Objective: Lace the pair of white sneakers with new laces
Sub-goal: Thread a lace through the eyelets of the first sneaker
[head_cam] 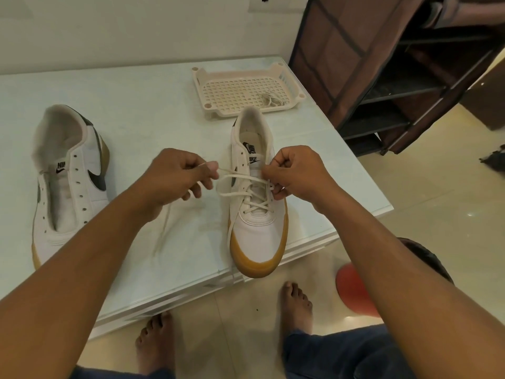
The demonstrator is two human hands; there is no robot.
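Presently the unlaced sneaker [71,181] lies at the left of the table [136,105], tongue label reading "NIKE", apparently set aside for its turn. The left hand [175,176] pinches one end of the lace [240,177], drawn sideways seemingly for tension, beside the half-laced sneaker [257,228], toe toward the person, likewise labelled "NIKE". The right hand [295,170] pinches the other end at an eyelet, likely to thread it.

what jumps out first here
The left hand and right hand pinch a lace over the half-laced sneaker at the near edge of the table. An unlaced sneaker lies to the left. A tray at the back holds a second lace.
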